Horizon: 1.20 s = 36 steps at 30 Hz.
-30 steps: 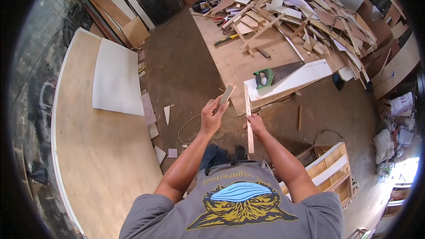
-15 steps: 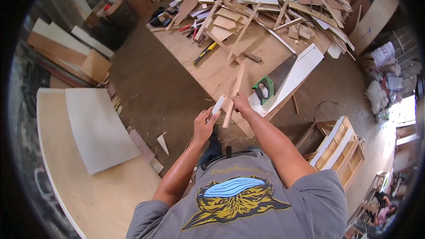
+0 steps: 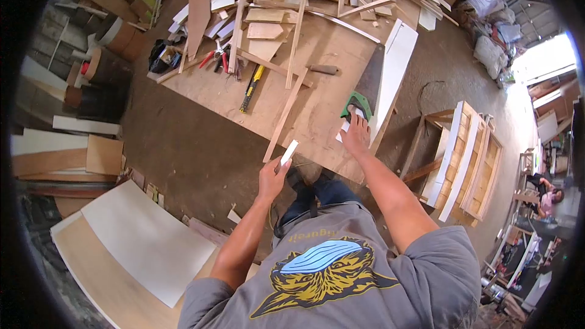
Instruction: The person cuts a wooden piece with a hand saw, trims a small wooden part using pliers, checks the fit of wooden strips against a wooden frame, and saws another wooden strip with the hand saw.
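Note:
My left hand [image 3: 272, 178] is closed around a short white strip of wood [image 3: 289, 152], whose far end sticks up past the fingers. My right hand [image 3: 356, 135] reaches over the green handle of a handsaw [image 3: 359, 102], fingers stretched out across the grip. The saw's dark blade points away, lying along a long white board [image 3: 397, 64] on the plywood table [image 3: 244, 123]. A narrow wooden strip [image 3: 285, 116] rests on the table between my hands, its near end jutting past the edge beside my left hand.
A yellow utility knife [image 3: 251, 88], a wooden-handled tool [image 3: 323, 69] and red-handled pliers [image 3: 207, 59] lie on the table. Offcuts [image 3: 265, 30] are piled at the back. A wooden frame [image 3: 466, 164] stands to the right, panels [image 3: 146, 231] lean at the left, and a person [image 3: 545, 198] is far right.
My right hand has let go of the narrow wooden strip, now lying on the table, and has moved right to the saw handle. My left hand still holds the short white strip. The view has shifted.

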### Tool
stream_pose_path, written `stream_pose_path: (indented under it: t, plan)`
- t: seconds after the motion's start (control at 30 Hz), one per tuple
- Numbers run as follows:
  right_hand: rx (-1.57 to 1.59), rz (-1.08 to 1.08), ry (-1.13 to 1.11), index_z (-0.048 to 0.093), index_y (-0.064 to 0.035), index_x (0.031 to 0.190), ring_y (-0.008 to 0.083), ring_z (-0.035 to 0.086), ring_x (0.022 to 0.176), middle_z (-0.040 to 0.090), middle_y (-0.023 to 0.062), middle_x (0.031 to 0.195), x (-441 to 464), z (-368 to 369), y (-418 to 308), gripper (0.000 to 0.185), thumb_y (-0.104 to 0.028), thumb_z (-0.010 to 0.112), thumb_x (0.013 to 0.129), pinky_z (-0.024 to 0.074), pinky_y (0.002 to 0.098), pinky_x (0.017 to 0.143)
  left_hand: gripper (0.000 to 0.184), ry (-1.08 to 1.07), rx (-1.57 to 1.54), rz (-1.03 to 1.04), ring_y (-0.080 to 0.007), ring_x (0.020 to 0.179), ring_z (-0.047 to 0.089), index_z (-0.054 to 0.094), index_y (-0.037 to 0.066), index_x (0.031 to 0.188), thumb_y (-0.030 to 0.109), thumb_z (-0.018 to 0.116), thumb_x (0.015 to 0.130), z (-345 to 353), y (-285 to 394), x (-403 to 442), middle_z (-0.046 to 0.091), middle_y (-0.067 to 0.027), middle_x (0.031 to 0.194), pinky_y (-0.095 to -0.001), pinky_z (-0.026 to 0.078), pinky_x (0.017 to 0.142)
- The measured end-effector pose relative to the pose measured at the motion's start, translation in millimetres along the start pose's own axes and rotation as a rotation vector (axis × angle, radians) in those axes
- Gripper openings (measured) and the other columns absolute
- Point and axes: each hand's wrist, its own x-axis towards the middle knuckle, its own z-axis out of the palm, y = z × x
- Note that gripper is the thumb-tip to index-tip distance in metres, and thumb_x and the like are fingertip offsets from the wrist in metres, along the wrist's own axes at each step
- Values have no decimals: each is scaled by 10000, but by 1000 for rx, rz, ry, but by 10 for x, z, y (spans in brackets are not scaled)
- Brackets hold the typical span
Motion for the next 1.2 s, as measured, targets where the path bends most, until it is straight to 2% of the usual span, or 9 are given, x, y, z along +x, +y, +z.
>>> stream_pose_path:
  t: [0.03,0.13,0.33,0.47,0.57,0.67,0.87,1.1,1.2]
  plan:
    - [-12,6,-11,458,-74,1414,334,505,1258,554,157,1315,5,30,58,725,-313,793,816,432,494,1022,398,-28,30,-8,-149,702,519,693,23,1214,340,682,974,5,-6,53,586,-86,736,-326,436,641]
    - [42,-12,-6,497,-82,1374,338,554,1203,589,151,1269,63,32,152,663,-330,786,831,451,503,972,424,-105,127,-84,-354,728,628,698,-20,1028,399,656,976,82,22,158,660,-224,811,-428,479,675]
    - [-55,42,-75,613,-83,1178,299,595,1140,663,127,1129,142,-159,229,435,-320,738,834,470,501,913,573,-313,261,-88,-415,771,666,663,-46,885,525,708,900,373,79,334,665,-251,789,-460,510,702]
    - [153,278,291,660,-97,1087,257,670,884,697,135,950,87,-181,695,315,-262,720,825,512,424,755,567,-412,307,-86,-425,791,681,698,-43,932,517,748,855,667,178,465,689,-258,810,-467,527,728]
    - [678,362,511,651,-76,959,175,611,685,654,75,767,-25,-551,1116,174,-187,738,857,482,337,653,517,-474,314,-156,-390,772,695,715,-32,949,476,748,859,1018,158,605,703,-235,791,-457,535,731]
    - [884,426,543,622,-44,880,197,604,707,620,79,743,-266,-765,1533,177,-172,744,863,473,369,679,489,-566,189,-182,-289,711,697,717,-29,899,458,740,869,1380,212,721,681,-177,701,-421,527,648]
    - [960,467,693,594,-51,866,143,551,740,571,19,778,-732,-1178,1991,153,-77,745,864,457,323,707,454,-635,47,-556,-147,553,508,679,-33,878,416,748,870,2096,483,894,619,-85,670,-344,415,486]
    - [911,467,738,587,-44,868,104,536,732,564,-4,789,-1052,-1229,2603,149,-33,736,873,453,286,671,374,-456,-137,-794,-117,546,412,622,3,1026,345,706,902,2610,76,1080,667,-84,809,-307,360,485]
    - [930,515,751,584,-36,859,125,531,713,560,17,754,-1111,-1202,2745,155,-62,736,869,445,302,672,347,-426,-138,-791,-109,541,409,607,21,1021,334,700,906,2598,517,1043,670,-80,784,-299,359,481]
